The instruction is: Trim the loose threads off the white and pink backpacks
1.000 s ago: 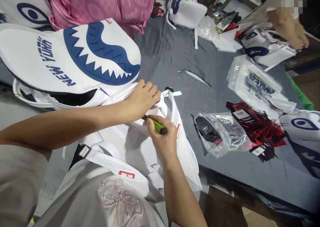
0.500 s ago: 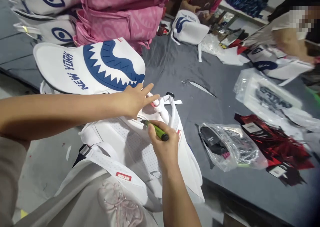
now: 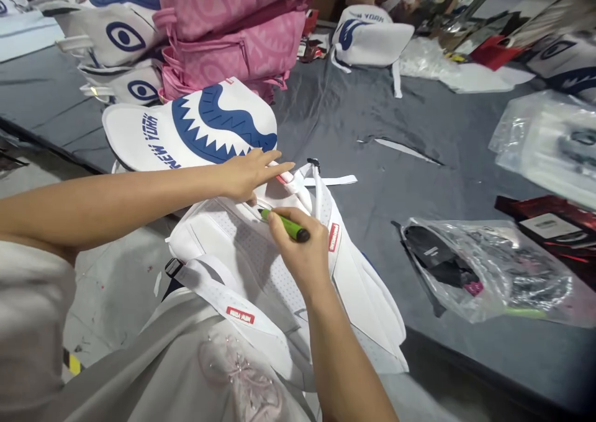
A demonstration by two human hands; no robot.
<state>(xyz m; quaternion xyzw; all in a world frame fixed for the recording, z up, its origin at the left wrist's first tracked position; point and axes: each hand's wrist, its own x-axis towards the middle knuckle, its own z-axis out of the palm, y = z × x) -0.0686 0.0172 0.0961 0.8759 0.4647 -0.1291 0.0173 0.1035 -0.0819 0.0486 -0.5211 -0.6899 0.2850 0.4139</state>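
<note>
White mesh and padded straps face up on the backpack (image 3: 261, 267) lying at the near edge of the grey-covered counter (image 3: 372, 124), its lower end hanging over the person's lap. Its long axis runs from that lap up and away toward the top handle (image 3: 316, 183), which points at the far side of the counter. The left hand (image 3: 249, 174) lies flat and open on the bag just below that handle, fingers stretched out to the right, gripping nothing. The right hand (image 3: 300, 254) is closed around a green pen (image 3: 284, 224) with a black end; the pen lies slantwise, its tip pointing up and left onto the bag's upper back panel just beside the left hand, the black end toward the right. Just beyond the hands sits another white bag with a blue shark mouth (image 3: 209, 130), and behind it a stack of pink backpacks (image 3: 237, 31). A clear plastic packet (image 3: 484, 273) lies to the right, well apart.
</note>
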